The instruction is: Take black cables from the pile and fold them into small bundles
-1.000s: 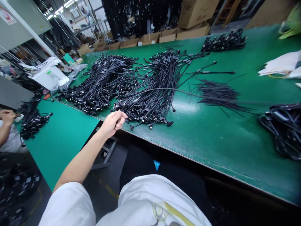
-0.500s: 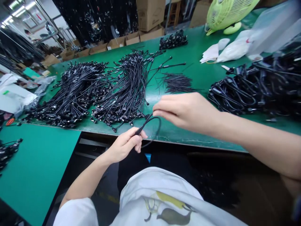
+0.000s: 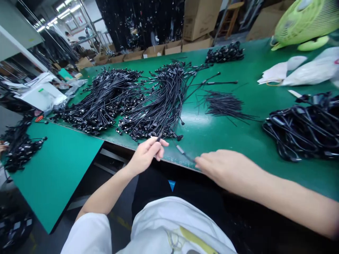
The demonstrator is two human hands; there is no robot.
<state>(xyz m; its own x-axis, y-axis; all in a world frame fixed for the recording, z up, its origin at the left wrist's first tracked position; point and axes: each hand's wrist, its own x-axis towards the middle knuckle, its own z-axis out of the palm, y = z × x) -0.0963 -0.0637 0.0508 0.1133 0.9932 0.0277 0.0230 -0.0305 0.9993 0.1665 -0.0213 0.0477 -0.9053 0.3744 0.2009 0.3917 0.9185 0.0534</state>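
My left hand (image 3: 149, 153) is closed, thumb against the fingers, on a black cable end (image 3: 159, 137) that points up and away from me. To the right, over the front edge of the bench, my right hand (image 3: 225, 169) pinches a thin black cable with a grey sleeve (image 3: 180, 149) on it. Motion blurs this stretch, and I cannot tell whether it is one cable running between both hands. Just beyond my left hand lies a heap of black cables (image 3: 169, 91) with small connectors. A second cable heap (image 3: 106, 95) spreads beside it on the left.
Thin black ties or wires (image 3: 225, 104) lie on the green bench (image 3: 212, 137). Coiled cables (image 3: 304, 127) fill the right side, below white bags (image 3: 312, 72) and a green fan (image 3: 302, 24). At left, a lower green table (image 3: 60, 155) holds more cables (image 3: 23, 151).
My right hand has moved down and to the right, and the cable loop between my hands has straightened out. The left hand keeps its grip. My view has shifted left.
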